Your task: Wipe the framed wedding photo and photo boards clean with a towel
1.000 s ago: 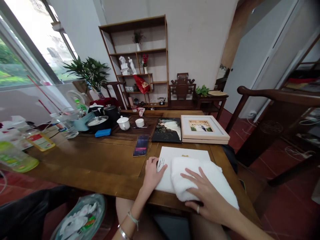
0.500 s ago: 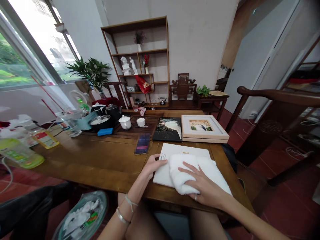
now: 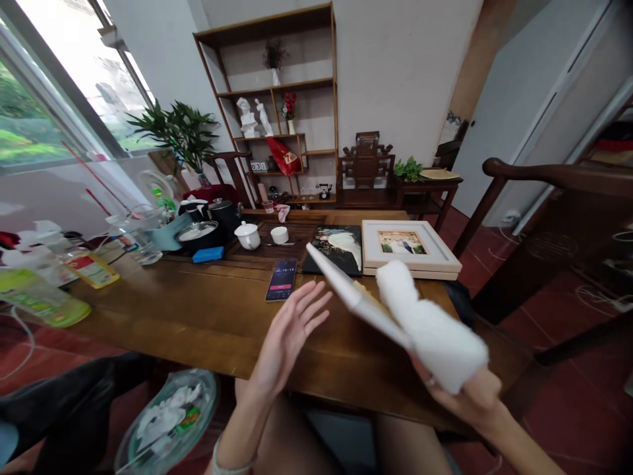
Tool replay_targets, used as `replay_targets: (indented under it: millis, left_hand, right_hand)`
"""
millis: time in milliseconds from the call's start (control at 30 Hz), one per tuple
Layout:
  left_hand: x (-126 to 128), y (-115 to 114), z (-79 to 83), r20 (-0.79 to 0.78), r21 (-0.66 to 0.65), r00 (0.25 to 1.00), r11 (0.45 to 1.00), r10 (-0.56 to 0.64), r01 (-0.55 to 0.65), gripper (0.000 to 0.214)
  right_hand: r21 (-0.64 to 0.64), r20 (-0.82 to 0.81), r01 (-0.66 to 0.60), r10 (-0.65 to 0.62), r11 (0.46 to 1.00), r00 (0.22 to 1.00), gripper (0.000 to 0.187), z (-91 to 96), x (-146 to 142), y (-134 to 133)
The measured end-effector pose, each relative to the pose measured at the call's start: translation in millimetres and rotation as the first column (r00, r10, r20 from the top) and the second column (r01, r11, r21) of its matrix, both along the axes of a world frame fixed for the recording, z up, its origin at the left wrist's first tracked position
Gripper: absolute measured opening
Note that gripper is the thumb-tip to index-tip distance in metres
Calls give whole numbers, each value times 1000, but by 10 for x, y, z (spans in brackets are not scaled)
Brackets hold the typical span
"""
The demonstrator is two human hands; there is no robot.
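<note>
A white board [image 3: 341, 287] stands tilted over the table [image 3: 198, 303]. At its four o'clock, the right hand [image 3: 467, 399] is curled around a white towel [image 3: 440, 336]; whether those fingers also grip the board cannot be told. At eight o'clock the left hand [image 3: 284, 336] is loosely open, holding nothing. The step in hand seems to be turning the board; a next move would likely call for left-hand support. A phone [image 3: 281, 280] lies at nine o'clock, a framed picture [image 3: 403, 243] at two.
</note>
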State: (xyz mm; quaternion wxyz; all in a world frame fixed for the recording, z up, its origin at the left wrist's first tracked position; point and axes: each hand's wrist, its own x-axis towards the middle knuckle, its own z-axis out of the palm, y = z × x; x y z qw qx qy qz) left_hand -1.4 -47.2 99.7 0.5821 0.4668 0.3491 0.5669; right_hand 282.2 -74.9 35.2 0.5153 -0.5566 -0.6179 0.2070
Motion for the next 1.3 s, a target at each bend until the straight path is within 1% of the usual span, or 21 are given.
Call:
replay_targets:
  millis: [100,167,267,333,400,500,600,667,733,767,800,833,867,900,933,967,1033,1100,1167,1267,1300]
  left_hand:
    - [84,-17,-331,-164,-8,974,987,159,-162,58]
    - [117,-62,-549,-149,-93,973,977,177,-192,67]
    - [160,-201,-720,125,-156,992,988,12,8,63]
    - [226,-295,-728,249,-62,967,995,-61,79,71]
    - [335,-351,-696,265,-4,959,994,-100,105,75]
    - [515,-363,-672,260,-136,965,991,34,1,75]
    - [575,-364,-714,285,-310,939,945,194,-101,68]
    - [509,-371,-743,319,-326,923,939,217,-108,59]
    - [380,-364,-736,353,-301,909,947,221,-113,48]
    - [306,-347,-714,367,-300,898,945,242,-132,44]
    - [232,-319,-679,375,-305,885,938,276,-163,43]
    - [164,-280,-633,377,-315,869,927,320,-205,44]
    - [105,-230,-578,382,-327,845,910,374,-256,45]
    - [57,-173,-518,387,-334,822,894,418,-297,46]
    - [19,-109,-456,393,-332,807,887,440,-322,48]
    - [-10,-41,-397,399,-317,802,887,446,-335,48]
    - [-45,96,-296,412,-289,805,899,427,-329,46]
    - [-54,224,-231,417,-281,806,903,420,-326,47]
    - [-34,337,-196,412,-287,804,898,430,-333,52]
    - [64,493,-168,408,-275,814,906,413,-322,54]
    - [111,546,-161,408,-265,825,915,391,-303,55]
  right_hand:
    - [122,-105,266,-254,956,961,28,241,-48,35]
    - [96,-301,317,-276,944,913,28,403,-129,87]
    - [-71,-623,173,-180,982,761,34,543,-250,197]
    - [-175,-761,35,-157,984,630,40,541,-320,265]
    - [-256,-831,-85,-174,963,528,44,474,-387,307]
    - [-312,-864,-232,-173,922,474,45,326,-463,316]
    - [-334,-837,-288,-142,897,528,45,233,-402,293]
    - [-365,-745,-202,-155,909,648,48,238,-236,274]
    - [-307,-521,22,-187,951,832,46,282,7,255]
    - [-196,-360,124,-189,973,914,38,307,133,245]
    - [-49,-180,165,-171,985,969,27,325,245,235]
    - [94,6,127,-128,987,992,14,331,333,225]
    - [192,185,21,-58,981,981,4,321,387,215]
    - [225,350,-116,30,967,936,7,295,405,205]
    - [193,493,-246,123,950,862,12,258,388,195]
    - [120,605,-342,204,932,770,17,216,346,185]
    - [-69,729,-437,344,897,591,21,166,228,164]
    - [-194,751,-483,446,854,487,22,222,126,154]
    - [-152,736,-520,447,841,508,23,405,52,183]
    - [183,731,-487,213,854,648,18,760,-137,359]
    - [267,744,-469,130,842,656,21,847,-248,456]
